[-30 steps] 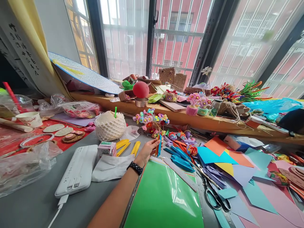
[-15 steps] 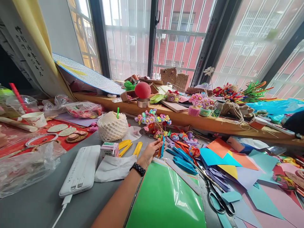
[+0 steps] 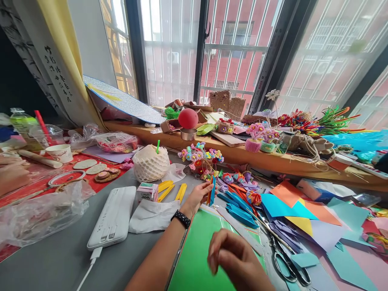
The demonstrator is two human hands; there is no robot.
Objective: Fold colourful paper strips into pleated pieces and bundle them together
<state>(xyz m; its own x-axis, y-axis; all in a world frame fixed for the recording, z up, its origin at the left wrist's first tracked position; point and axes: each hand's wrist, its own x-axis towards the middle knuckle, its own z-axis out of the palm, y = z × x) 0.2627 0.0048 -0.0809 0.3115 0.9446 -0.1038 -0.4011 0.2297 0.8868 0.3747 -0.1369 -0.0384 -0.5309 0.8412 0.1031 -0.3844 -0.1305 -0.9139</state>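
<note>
My left hand point(image 3: 197, 198) is closed on folded paper strips point(image 3: 212, 192), blue and orange, held upright just beyond a green folder in a clear sleeve point(image 3: 194, 250). My right hand point(image 3: 236, 258), a little blurred, hovers above the near part of that folder. Its fingers are curled in towards the thumb and I see nothing in them. Blue folded strips point(image 3: 242, 216) lie to the right of my left hand. Yellow folded strips point(image 3: 181, 192) lie to its left. A pale ruler-like strip point(image 3: 241, 230) rests along the folder's right side.
Scissors point(image 3: 283, 262) lie among coloured paper sheets point(image 3: 318, 218) on the right. On the left are a white power bank point(image 3: 112, 218) with a cable, a netted coconut point(image 3: 150, 163) and a small box point(image 3: 147, 192). Another person's hand point(image 3: 13, 173) is at the far left, over a red surface.
My right hand has come into view from below, over the green folder. My left hand still holds the paper strips. The whole view has shifted slightly.
</note>
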